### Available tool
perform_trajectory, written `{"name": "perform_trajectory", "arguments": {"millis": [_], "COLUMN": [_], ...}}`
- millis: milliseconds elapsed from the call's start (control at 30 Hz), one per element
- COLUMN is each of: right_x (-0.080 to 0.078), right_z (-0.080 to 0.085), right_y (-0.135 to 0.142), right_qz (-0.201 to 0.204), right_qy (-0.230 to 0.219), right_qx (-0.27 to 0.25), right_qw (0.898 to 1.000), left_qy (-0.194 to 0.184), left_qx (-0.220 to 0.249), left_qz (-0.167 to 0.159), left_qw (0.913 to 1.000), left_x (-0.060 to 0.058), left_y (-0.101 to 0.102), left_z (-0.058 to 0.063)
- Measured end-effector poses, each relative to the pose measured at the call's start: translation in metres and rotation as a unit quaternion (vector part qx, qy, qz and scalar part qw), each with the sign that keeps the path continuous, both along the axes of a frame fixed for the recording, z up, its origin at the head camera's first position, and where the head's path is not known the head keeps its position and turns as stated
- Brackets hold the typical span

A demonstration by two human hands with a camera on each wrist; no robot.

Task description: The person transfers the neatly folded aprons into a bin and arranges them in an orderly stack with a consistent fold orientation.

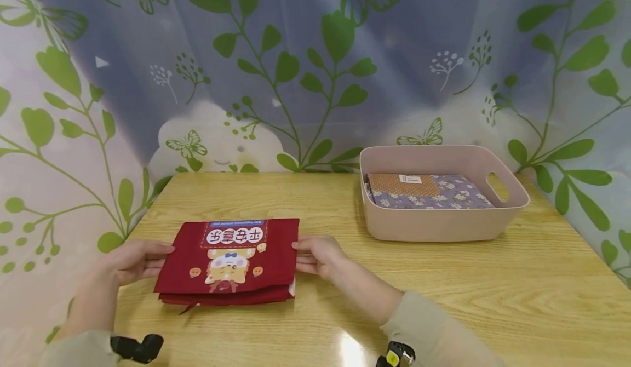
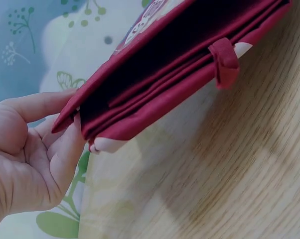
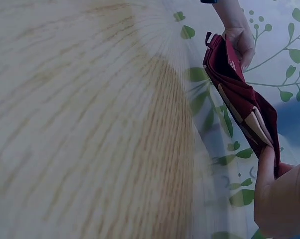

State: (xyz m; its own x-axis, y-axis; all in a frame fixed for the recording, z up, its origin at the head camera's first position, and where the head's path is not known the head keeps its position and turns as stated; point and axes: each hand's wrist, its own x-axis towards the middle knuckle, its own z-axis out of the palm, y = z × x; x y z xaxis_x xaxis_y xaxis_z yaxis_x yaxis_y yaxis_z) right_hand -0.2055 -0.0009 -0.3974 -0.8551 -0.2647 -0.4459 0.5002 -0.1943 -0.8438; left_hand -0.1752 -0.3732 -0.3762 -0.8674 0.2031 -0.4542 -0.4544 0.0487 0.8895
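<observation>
A folded red cloth item [image 1: 231,276] with a cartoon animal and white-circled characters printed on top is held between both hands in the head view; its exact kind cannot be told. My left hand [image 1: 138,260] pinches its left edge, thumb above and fingers beneath. At the opposite edge, my right hand [image 1: 317,254] grips the side the same way. The left wrist view shows several layers in the folded red cloth [image 2: 140,112], a gap under the top flap and a small fabric loop [image 2: 225,64]. Pale cloth shows at its side in the right wrist view.
A pink plastic basket [image 1: 439,224] with a handle hole stands at the back right of the wooden table [image 1: 473,290]. Inside lies a folded purple floral cloth [image 1: 458,189] with an orange dotted patch and a white label. A leaf-patterned curtain [image 1: 296,82] hangs behind.
</observation>
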Motion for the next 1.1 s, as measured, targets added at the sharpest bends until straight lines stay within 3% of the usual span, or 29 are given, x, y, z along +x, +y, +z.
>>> {"name": "perform_trajectory", "arguments": {"millis": [333,700,1100], "right_x": [-0.006,-0.014,-0.022], "right_z": [0.003,0.011,0.027], "right_y": [0.012,0.026,0.043], "right_qz": [0.016,0.026,0.040], "right_qy": [-0.021,-0.022,-0.008], "right_qx": [0.004,0.004,0.009], "right_qw": [1.000,0.999,0.999], "left_qy": [0.005,0.027,0.041], "left_qx": [-0.014,0.033,0.038], "left_qz": [-0.022,-0.067,-0.085], "left_qw": [0.9996,0.9969,0.9948], "left_x": [-0.007,-0.014,-0.021], "left_y": [0.006,0.016,0.031], "left_z": [0.001,0.008,0.016]}}
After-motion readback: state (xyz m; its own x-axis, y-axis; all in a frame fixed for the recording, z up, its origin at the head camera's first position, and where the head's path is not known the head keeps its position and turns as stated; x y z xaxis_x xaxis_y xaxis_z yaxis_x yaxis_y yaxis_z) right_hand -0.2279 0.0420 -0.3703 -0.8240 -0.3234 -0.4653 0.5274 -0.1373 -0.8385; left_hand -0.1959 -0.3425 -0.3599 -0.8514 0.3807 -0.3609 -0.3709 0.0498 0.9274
